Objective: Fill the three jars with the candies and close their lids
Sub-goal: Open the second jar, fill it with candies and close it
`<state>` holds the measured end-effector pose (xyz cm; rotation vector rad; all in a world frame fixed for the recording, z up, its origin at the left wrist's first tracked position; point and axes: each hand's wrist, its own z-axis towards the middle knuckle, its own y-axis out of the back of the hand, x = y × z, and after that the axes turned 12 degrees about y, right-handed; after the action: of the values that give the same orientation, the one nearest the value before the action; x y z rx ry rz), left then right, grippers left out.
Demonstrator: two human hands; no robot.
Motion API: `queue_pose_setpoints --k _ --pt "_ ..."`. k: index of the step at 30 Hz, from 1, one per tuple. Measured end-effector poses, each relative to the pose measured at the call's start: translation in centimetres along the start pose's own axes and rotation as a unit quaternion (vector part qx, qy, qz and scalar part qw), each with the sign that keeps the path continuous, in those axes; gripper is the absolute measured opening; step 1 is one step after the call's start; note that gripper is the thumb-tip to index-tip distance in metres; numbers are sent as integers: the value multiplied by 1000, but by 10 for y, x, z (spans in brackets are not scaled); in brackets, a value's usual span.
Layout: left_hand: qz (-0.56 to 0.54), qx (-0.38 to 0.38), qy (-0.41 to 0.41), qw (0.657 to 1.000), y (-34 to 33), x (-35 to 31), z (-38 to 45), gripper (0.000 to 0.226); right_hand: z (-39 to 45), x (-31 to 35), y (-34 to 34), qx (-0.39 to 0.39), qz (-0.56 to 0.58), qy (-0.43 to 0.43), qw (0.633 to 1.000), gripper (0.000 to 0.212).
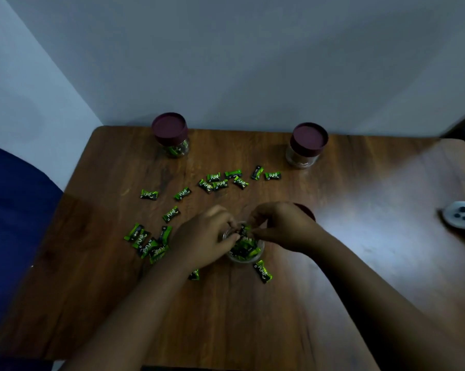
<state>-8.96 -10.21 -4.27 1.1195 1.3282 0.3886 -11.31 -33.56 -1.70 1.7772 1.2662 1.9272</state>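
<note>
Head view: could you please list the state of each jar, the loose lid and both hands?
Back left jar: lid on, candies inside.
Back right jar: lid on, looks empty.
Near jar: open, candies inside.
Loose lid: on the table, mostly hidden.
Left hand: fingers at the near jar's mouth.
Right hand: pinching a candy.
</note>
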Motion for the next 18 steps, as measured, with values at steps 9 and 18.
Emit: queue_pose_setpoints --k 9,18 --pt "-22 93 68 993 -33 6 -15 105 -39 -20 -58 131 -126 -179 967 34" --pt "-47 65 71 994 -43 4 -14 111 -37 -18 -57 -126 -142 -207 960 23"
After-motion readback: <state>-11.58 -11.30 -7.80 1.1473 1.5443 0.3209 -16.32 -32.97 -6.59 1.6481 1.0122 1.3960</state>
